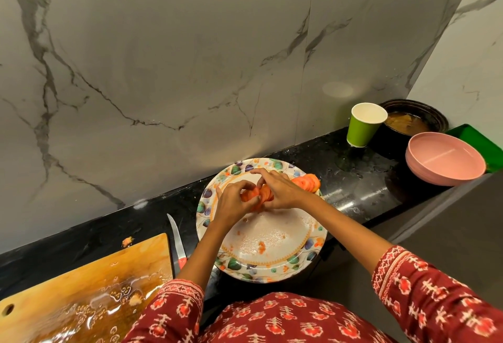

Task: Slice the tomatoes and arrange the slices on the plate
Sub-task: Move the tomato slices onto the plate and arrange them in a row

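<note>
Tomato slices [306, 181]: overlapping row on the far part of the plate [272, 236].
Left hand [231, 204]: over the plate, fingers curled, pinching slices.
Right hand [283, 190]: beside it, fingers curled on the same stack.
Progress: slicing looks finished; arranging is under way, and much of the plate is still bare.
Knife [177, 242]: on the counter [353, 201], just left of the plate.
Cutting board [89, 288]: wet, further left of the plate.

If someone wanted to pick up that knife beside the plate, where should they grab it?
Probably by the red handle, the end nearest the person, coming from above. The knife lies flat between cutting board and plate, blade pointing toward the wall; the left forearm partly hides the handle.
</note>
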Motion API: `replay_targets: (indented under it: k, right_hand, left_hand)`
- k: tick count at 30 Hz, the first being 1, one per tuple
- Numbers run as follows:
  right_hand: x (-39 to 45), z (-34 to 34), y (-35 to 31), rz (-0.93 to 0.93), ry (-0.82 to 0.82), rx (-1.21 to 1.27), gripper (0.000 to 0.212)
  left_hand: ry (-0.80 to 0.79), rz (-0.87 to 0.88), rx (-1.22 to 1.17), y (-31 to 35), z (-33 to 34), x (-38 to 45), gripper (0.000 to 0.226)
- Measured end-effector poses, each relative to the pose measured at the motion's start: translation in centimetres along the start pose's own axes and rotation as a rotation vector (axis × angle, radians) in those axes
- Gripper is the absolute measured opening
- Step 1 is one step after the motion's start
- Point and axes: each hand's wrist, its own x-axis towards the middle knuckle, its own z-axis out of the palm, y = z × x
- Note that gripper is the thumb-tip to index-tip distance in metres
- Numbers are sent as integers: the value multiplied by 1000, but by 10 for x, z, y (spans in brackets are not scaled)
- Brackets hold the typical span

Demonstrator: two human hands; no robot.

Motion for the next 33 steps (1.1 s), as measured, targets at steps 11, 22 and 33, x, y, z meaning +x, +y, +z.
replay_targets:
  k: [11,22,33]
  right_hand:
    - [-5,-8,4,45,6,127,93]
    - [-10,-14,7,61,6,225,85]
    - [-8,-22,8,106,9,173,75]
  left_hand:
    - [-218,-1,255,-4,-2,12,79]
    - [-226,0,159,-4,-1,11,65]
    - [-183,-14,48,2,0,7,63]
